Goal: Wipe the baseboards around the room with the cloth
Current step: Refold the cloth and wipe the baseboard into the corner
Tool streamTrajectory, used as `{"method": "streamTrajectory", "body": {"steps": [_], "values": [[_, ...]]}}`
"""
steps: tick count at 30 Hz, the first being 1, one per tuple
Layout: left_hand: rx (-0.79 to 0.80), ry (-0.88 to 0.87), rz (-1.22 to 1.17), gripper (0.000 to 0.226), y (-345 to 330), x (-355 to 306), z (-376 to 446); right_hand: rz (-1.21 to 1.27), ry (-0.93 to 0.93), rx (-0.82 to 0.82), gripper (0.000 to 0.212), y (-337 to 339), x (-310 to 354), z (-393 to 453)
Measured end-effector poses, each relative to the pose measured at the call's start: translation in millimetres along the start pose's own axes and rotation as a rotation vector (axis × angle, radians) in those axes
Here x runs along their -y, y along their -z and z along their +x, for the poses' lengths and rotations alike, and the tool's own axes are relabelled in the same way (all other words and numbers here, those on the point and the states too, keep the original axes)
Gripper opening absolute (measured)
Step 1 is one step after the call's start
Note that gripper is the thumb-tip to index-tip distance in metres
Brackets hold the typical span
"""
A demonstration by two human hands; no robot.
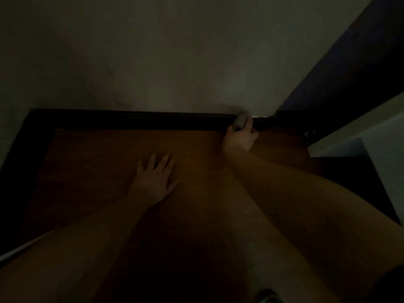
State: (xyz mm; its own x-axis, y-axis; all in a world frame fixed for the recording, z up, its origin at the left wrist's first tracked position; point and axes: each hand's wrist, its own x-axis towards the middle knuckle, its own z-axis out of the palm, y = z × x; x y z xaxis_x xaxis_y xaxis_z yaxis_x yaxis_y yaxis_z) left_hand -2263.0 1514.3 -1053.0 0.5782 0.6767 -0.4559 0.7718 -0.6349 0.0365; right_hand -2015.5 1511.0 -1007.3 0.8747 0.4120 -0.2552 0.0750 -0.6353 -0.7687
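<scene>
Along the floor's far edge, baseboard (pixel 135 120): running dark beneath the pale wall (pixel 175 51).
Right hand (pixel 239 138): fingers gripping the cloth (pixel 240 120), pressing it on the baseboard near the right corner.
Left hand (pixel 154 176): fingers spreading flat on the wooden floor (pixel 98 160).

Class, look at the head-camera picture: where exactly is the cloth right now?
The cloth is right of centre in the head view, gripped by the right hand and pressed against the dark baseboard, near the corner by the doorframe.
</scene>
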Motion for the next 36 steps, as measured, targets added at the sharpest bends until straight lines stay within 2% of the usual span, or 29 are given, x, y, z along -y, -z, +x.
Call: {"method": "streamTrajectory", "body": {"steps": [7, 12, 18, 21, 24, 29, 33, 36], "values": [[0.052, 0.152, -0.047, 0.079, -7.7, 39.9, -23.9, 0.085, 0.05, 0.19, 0.062, -75.8, 24.7, -70.6], [0.03, 0.215, -0.069, 0.078, -26.3, 71.7, -49.1, 0.16, 0.054, 0.174, 0.062, -105.7, 33.6, -95.8], [-0.002, 0.304, -0.082, 0.079, -42.1, 93.2, -70.3, 0.124, 0.067, 0.201, 0.064, -120.2, 43.5, -114.6], [-0.036, 0.349, -0.105, 0.076, -37.1, 91.8, -70.4, -0.024, 0.161, 0.294, 0.063, -110.8, 41.6, -114.3], [-0.04, 0.368, -0.134, 0.072, -30.2, 86.6, -67.4, -0.043, 0.214, 0.376, 0.06, -94.2, 41.4, -101.6], [-0.012, 0.216, -0.045, 0.073, -10.9, 54.3, -40.4, 0.113, 0.194, 0.519, 0.061, -29.2, 33.5, -64.2], [0.041, -0.009, -0.029, 0.073, 21.5, -6.2, -3.0, 0.03, 0.181, 0.476, 0.06, 46.2, 15.0, -19.7], [0.126, -0.154, -0.059, 0.076, 41.1, -52.9, 10.8, -0.114, 0.198, 0.447, 0.051, 105.5, 7.6, 11.4]]}}
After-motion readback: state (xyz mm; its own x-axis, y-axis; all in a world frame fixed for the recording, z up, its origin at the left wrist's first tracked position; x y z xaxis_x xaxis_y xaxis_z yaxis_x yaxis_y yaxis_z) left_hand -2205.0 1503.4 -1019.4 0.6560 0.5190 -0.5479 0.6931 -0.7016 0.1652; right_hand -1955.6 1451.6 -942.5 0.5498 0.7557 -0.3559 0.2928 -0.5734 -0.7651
